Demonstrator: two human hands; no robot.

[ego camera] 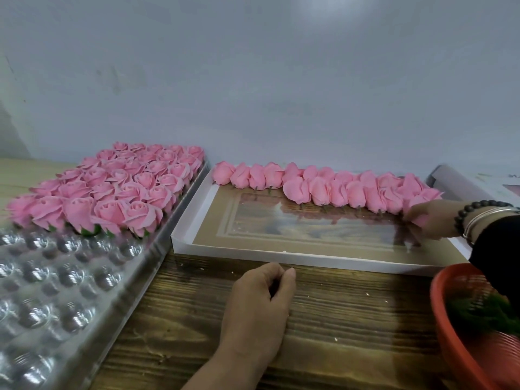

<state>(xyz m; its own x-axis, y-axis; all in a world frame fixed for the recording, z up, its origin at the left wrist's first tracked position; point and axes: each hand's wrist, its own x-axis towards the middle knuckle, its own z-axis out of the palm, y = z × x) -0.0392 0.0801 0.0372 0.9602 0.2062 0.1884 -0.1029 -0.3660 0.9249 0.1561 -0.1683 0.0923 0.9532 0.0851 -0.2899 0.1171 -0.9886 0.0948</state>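
Our right grip point(430, 219) pinches the rose point(419, 205) at the row's right end in the box point(309, 258), mid-right of frame. Left grip point(259, 308) rests loose and empty on the counter point(351, 319). We'd tuck it in snug without crushing petals.

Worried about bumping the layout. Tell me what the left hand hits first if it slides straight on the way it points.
Most likely the near wall of the white box, just ahead of the curled fingers of the left hand on the wooden table; the pink roses lie farther back.
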